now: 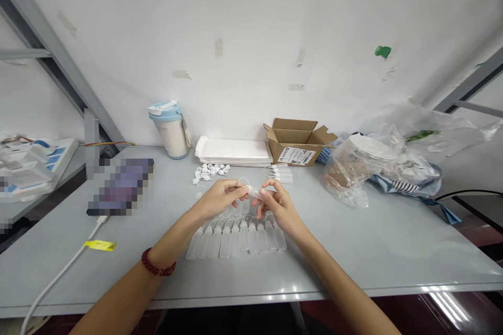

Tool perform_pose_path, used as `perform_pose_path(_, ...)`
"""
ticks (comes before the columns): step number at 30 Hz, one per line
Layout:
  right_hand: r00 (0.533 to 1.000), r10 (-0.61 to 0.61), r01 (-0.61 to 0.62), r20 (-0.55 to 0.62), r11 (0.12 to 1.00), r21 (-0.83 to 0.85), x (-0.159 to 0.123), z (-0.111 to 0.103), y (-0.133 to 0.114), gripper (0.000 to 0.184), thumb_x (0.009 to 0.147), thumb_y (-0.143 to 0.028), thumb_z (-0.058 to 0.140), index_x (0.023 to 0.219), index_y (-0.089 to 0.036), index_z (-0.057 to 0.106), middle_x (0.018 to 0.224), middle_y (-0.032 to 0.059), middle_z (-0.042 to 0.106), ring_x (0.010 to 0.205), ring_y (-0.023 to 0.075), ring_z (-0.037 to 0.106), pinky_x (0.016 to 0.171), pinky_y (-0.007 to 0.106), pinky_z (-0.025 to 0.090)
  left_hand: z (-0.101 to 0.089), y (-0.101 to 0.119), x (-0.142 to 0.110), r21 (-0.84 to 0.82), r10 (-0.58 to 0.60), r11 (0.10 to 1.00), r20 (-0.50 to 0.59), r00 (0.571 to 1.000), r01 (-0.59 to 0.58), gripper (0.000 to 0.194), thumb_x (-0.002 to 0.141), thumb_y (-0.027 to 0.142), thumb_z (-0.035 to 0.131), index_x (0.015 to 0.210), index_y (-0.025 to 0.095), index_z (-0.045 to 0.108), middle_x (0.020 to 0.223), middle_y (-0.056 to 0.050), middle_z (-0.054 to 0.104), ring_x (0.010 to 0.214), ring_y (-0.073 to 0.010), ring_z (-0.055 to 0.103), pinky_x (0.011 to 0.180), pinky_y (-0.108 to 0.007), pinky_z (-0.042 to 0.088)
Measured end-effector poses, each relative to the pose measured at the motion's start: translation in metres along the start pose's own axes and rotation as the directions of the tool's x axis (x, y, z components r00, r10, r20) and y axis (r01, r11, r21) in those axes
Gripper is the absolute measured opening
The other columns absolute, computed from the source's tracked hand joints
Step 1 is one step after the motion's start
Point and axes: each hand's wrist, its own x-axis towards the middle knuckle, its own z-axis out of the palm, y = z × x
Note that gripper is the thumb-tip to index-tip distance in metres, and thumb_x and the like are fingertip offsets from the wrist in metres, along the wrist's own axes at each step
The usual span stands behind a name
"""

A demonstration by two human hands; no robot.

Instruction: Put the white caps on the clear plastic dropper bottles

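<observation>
The left hand, with a red beaded bracelet at its wrist, and the right hand are both closed in fingertip pinches on a small translucent plastic squeeze bottle, held in the air with a thin clear looped cord at its end. Directly below lies a row of matching soft-looking bottles on the smooth grey worktop. Beyond that row sit a heap of small white plastic caps, three more looped bottles, a stack of white foam trays and an open corrugated cardboard box.
</observation>
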Motion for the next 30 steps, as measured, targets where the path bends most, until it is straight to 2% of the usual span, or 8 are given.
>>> perform_pose_path(3, 1.0, -0.011, 0.011, 0.002, 0.999, -0.035, 0.0001, 0.0, -0.0001, 0.029, 0.083, -0.046, 0.052, 0.091, -0.023, 0.036, 0.068, -0.0053, 0.062, 0.045, 0.0095, 0.056, 0.047, 0.022, 0.04, 0.0019, 0.0014, -0.0004, -0.056, -0.051, 0.997, 0.033, 0.998, 0.053, 0.041, 0.083, 0.052, 0.049, 0.07, 0.014, 0.062, 0.075, -0.004, 0.06, 0.073, -0.0157, 0.055, 0.064, -0.027, 0.044)
perform_pose_path(6, 1.0, -0.019, 0.02, 0.017, 0.997, -0.076, -0.0007, 0.0001, -0.0002, 0.027, 0.084, -0.045, 0.05, 0.091, -0.022, 0.037, 0.068, -0.0046, 0.061, 0.046, 0.0098, 0.056, 0.048, 0.023, 0.041, 0.0027, 0.0032, -0.0002, -0.108, -0.072, 0.991, 0.019, 0.997, 0.074, 0.043, 0.082, 0.053, 0.05, 0.066, 0.014, 0.059, 0.069, -0.002, 0.057, 0.067, -0.014, 0.053, 0.061, -0.026, 0.043)
perform_pose_path(13, 0.999, -0.037, 0.041, 0.034, 0.988, -0.148, -0.0023, 0.0, 0.0008, 0.023, 0.086, -0.043, 0.047, 0.088, -0.022, 0.039, 0.068, -0.0033, 0.061, 0.047, 0.0104, 0.056, 0.05, 0.025, 0.041, 0.0015, -0.0003, 0.0027, -0.065, -0.075, 0.995, -0.008, 0.997, 0.074, 0.041, 0.08, 0.051, 0.052, 0.063, 0.014, 0.057, 0.062, 0.0, 0.055, 0.06, -0.0118, 0.051, 0.059, -0.026, 0.041)
perform_pose_path(23, 0.998, -0.048, 0.054, 0.035, 0.982, -0.18, -0.0022, -0.0016, 0.0021, 0.021, 0.087, -0.042, 0.046, 0.089, -0.022, 0.04, 0.067, -0.0036, 0.059, 0.048, 0.0101, 0.055, 0.051, 0.025, 0.041, -0.0003, -0.0045, 0.0021, -0.031, -0.079, 0.996, 0.006, 0.997, 0.079, 0.038, 0.078, 0.049, 0.056, 0.064, 0.014, 0.061, 0.067, -0.002, 0.062, 0.064, -0.0131, 0.054, 0.062, -0.026, 0.043)
perform_pose_path(30, 0.999, -0.042, 0.044, 0.018, 0.979, -0.197, -0.0017, -0.0044, 0.0028, 0.022, 0.087, -0.043, 0.047, 0.09, -0.022, 0.04, 0.067, -0.0041, 0.059, 0.047, 0.0105, 0.056, 0.052, 0.025, 0.042, -0.0006, -0.001, 0.0006, 0.047, -0.021, 0.999, 0.015, 1.0, 0.02, 0.034, 0.078, 0.047, 0.057, 0.07, 0.015, 0.065, 0.073, -0.003, 0.064, 0.066, -0.0135, 0.053, 0.064, -0.026, 0.043)
